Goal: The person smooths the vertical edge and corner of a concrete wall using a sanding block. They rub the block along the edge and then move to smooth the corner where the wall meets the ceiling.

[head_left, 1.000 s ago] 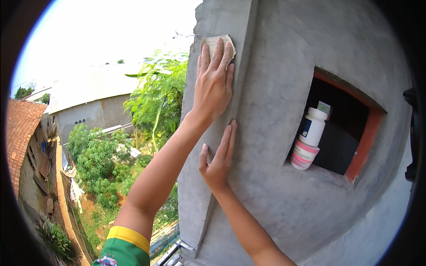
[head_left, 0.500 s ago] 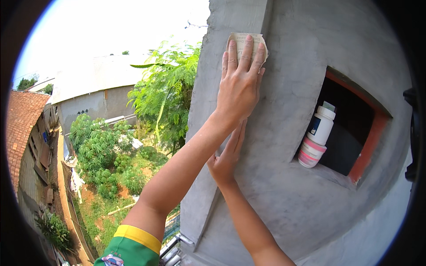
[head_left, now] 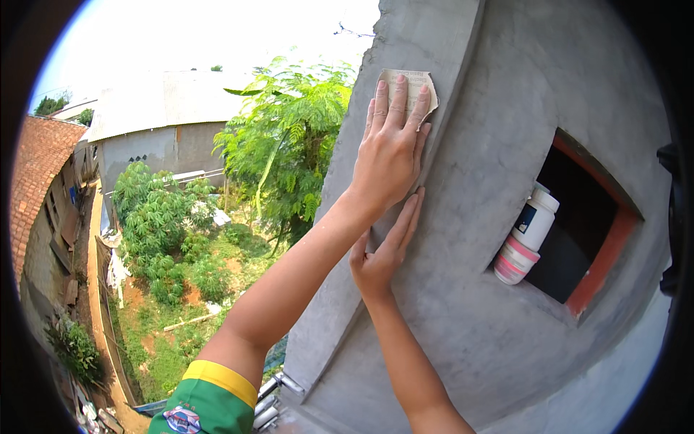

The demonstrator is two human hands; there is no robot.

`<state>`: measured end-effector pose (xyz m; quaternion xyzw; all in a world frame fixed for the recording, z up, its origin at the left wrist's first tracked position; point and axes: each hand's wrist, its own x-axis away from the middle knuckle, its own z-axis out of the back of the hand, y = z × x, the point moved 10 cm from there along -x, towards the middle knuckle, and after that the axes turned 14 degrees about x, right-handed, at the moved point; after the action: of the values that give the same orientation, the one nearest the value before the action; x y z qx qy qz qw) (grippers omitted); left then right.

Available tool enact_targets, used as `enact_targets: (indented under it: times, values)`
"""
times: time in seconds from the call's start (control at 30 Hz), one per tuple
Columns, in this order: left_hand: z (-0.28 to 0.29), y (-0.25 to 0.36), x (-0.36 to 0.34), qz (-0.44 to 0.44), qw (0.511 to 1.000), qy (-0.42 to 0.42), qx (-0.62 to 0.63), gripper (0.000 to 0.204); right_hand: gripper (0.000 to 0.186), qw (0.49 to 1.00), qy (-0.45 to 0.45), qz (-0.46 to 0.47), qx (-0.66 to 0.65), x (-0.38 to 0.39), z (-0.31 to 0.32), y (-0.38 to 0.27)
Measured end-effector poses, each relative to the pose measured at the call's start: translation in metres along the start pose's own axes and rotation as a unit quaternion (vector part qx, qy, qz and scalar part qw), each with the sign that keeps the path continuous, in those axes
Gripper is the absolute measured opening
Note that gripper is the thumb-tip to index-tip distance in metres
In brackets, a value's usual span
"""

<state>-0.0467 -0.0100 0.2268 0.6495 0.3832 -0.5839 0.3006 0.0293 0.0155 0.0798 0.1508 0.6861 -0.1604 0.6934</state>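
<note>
My left hand (head_left: 387, 159) is raised high against the grey plastered pillar (head_left: 426, 36), its fingers stretched out over a pale sheet of sandpaper (head_left: 413, 79). The paper's top and right edges stick out past the fingers, and its rough side is hidden against the plaster. Below the left wrist, my right hand (head_left: 384, 262) rests on the wall (head_left: 463, 217) by the pillar's raised edge. Its fingers point upward with the thumb apart, and it holds nothing that I can see.
A window opening (head_left: 578, 217) with a reddish frame lies to the right. On its sill a white bottle (head_left: 535, 217) stands on a pink-and-white tub (head_left: 515, 259). Metal pipes (head_left: 267, 409) lie low by the pillar's foot. Beyond it are trees (head_left: 289, 137) and a yard far below.
My view has tilted, so the wall and window sit farther right and lower. My left hand and the sandpaper have shifted left of the raised edge. More of my right fingers shows.
</note>
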Motion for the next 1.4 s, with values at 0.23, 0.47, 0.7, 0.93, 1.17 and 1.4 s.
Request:
enact_targets:
  times: [0.23, 0.47, 0.7, 0.93, 1.17, 1.4]
  values:
    - [0.007, -0.029, 0.005, 0.042, 0.998, 0.036, -0.025, 0.052, 0.078, 1.000, 0.005, 0.001, -0.004, 0.000, 0.001, -0.001]
    - [0.020, -0.044, 0.009, 0.100, 0.992, 0.076, -0.015, 0.050, 0.078, 1.000, 0.004, -0.005, 0.002, 0.001, 0.000, 0.002]
    - [0.022, -0.050, 0.009, 0.105, 0.991, 0.081, -0.023, 0.054, 0.079, 1.000, 0.007, 0.000, 0.000, 0.001, 0.000, 0.003]
    - [0.021, -0.036, 0.011, 0.070, 0.990, 0.116, -0.033, 0.052, 0.074, 1.000, 0.015, -0.015, -0.010, 0.000, 0.002, 0.004]
    - [0.001, -0.008, 0.019, 0.045, 0.997, 0.048, -0.039, 0.051, 0.075, 1.000, 0.006, -0.023, -0.014, 0.003, 0.002, 0.006]
    - [-0.013, 0.014, 0.019, -0.025, 1.000, -0.004, -0.004, 0.054, 0.074, 0.999, 0.004, -0.022, -0.032, 0.006, -0.002, 0.010]
